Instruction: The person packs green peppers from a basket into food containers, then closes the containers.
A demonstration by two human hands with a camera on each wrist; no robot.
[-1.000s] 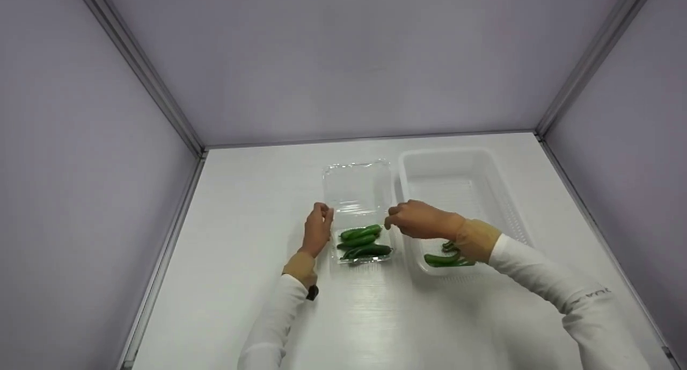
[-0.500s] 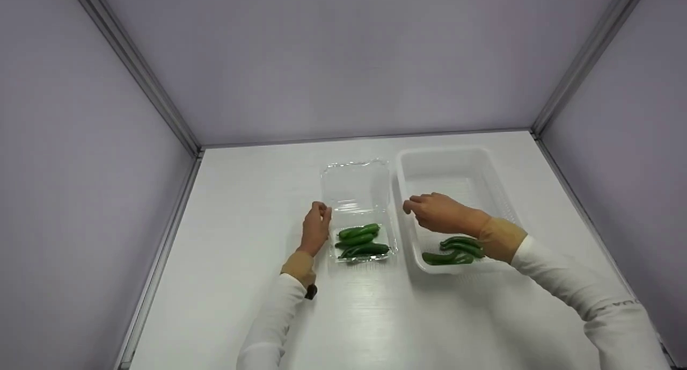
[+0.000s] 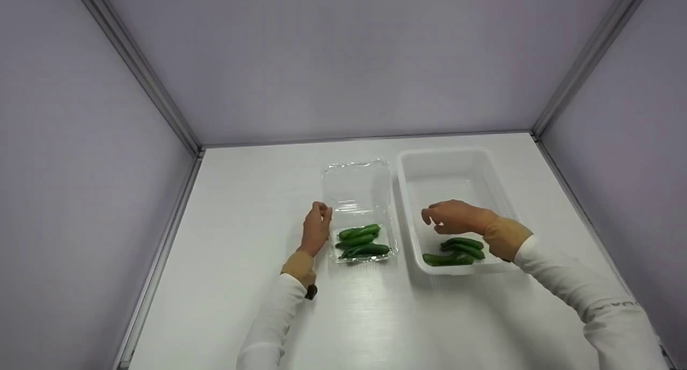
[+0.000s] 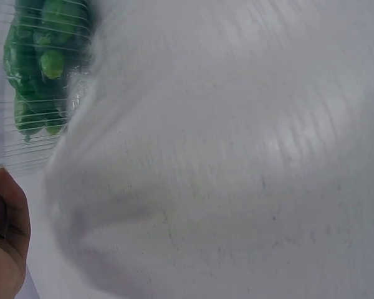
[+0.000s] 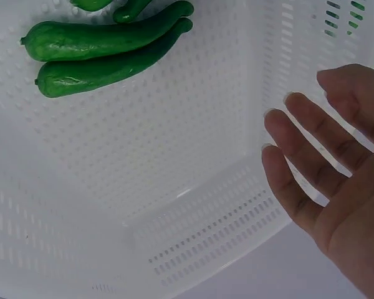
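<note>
White tabletop (image 3: pixel 225 241) spreads under both my arms, boxed in by pale lilac walls (image 3: pixel 343 58) with metal corner strips.

Nearest me, my left hand (image 3: pixel 315 227) rests on the table just to the left of the clear clamshell box (image 3: pixel 358 214). Its fingers are curled at the box's left edge, about where the tray meets the lid; they seem to pinch the rim, though the left wrist view is blurred and shows only my thumb tip (image 4: pixel 9 212) beside the ribbed plastic. Just right of that hand, inside the near half of the box, lie several green cucumbers (image 3: pixel 360 242) stacked side by side. Beyond my fingers the lid of the box lies open and flat on the table.

My right hand (image 3: pixel 455 217) hovers inside the white perforated basket (image 3: pixel 424 171), which stands just right of the clamshell. It holds nothing: the fingers (image 5: pixel 311 156) are spread and only loosely bent, palm facing the slotted basket wall. Toward me from that hand, by my wrist, more cucumbers (image 3: pixel 453 252) lie on the basket floor, apart from my fingertips. Past the hand, the far end of the basket shows only bare dotted floor.
</note>
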